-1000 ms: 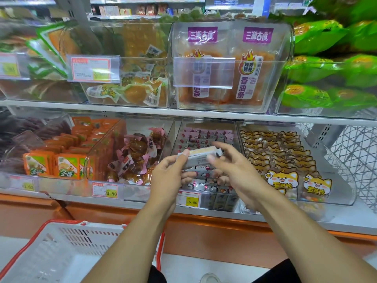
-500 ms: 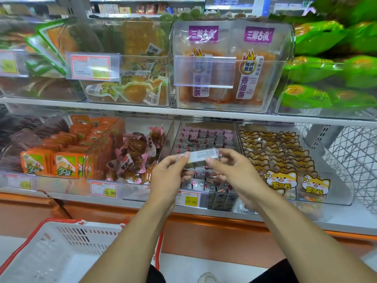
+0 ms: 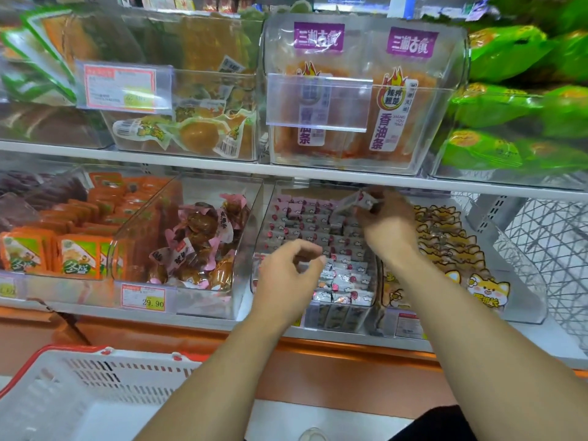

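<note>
Small silvery snack packet (image 3: 350, 203), tilted, pinched above rows of matching packets (image 3: 342, 276)

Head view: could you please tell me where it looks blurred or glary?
In the head view, the right hand and the small packet it pinches are motion-smeared, the green bags at the right edge blur, and the clear price holder shows pale glare.

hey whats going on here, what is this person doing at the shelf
A person stands at a shop's snack shelf. Their right grip pinches one small silver packet and holds it above the back rows of a clear bin full of similar packets. Their left grip hovers over the front of that bin with loosely curled fingers, holding nothing. A white basket with a red rim sits low on the left, below the shelf.
</note>
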`<state>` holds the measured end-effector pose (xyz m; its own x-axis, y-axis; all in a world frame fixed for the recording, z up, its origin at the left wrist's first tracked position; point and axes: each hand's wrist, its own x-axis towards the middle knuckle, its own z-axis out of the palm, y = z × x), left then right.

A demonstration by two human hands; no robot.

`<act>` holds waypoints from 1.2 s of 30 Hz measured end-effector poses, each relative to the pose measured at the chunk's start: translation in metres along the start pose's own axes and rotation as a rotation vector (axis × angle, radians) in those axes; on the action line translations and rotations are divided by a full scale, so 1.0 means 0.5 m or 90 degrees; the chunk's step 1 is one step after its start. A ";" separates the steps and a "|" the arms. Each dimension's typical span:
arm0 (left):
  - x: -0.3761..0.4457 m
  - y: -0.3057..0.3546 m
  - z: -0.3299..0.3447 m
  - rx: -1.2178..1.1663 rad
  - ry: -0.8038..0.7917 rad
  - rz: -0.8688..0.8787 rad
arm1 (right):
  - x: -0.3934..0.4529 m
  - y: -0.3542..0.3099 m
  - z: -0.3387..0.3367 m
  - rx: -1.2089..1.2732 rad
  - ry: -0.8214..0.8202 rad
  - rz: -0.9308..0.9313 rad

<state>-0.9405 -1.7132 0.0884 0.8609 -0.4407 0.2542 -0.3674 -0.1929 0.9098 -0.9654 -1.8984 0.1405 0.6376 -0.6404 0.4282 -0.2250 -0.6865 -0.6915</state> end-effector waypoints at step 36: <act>0.027 -0.035 0.039 0.360 -0.045 0.133 | 0.093 0.037 0.037 -0.567 -0.126 -0.061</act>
<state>-0.9293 -1.7330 0.0695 0.7325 -0.5723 0.3686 -0.6725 -0.5242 0.5225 -0.9265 -1.9345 0.1367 0.7790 -0.5527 0.2963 -0.5971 -0.7980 0.0815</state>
